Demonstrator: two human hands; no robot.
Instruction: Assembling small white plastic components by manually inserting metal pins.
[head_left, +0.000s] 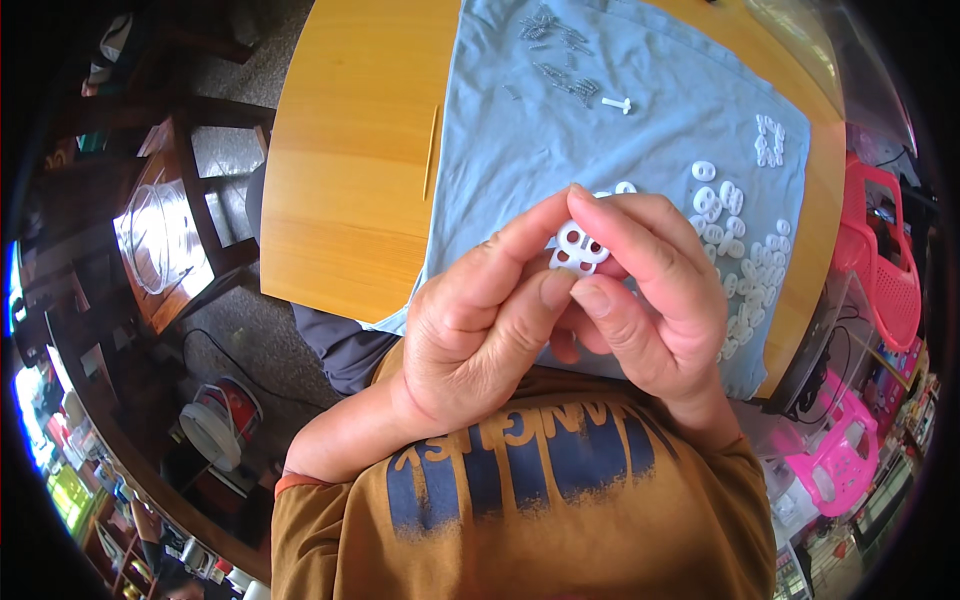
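Observation:
My left hand (480,325) and my right hand (655,290) meet in front of my chest, above the near edge of a blue cloth (500,150). Between their fingertips they hold a small white plastic cord lock (578,243) with round holes through it. Both thumbs press at its lower end, while the forefingers arch over the top. The fingers hide part of it, so I cannot tell whether its parts are fully joined. Just beyond my fingertips lie a few white pieces (625,187), partly covered by my hands.
Many white two-hole pieces (705,200) lie at the cloth's right side, with smaller white parts (770,140) beyond. Thin grey metal springs (570,82) and a white T-shaped piece (617,104) are farther back. A thin stick (431,155) rests on the wooden table (350,160). Pink chairs (885,250) stand right.

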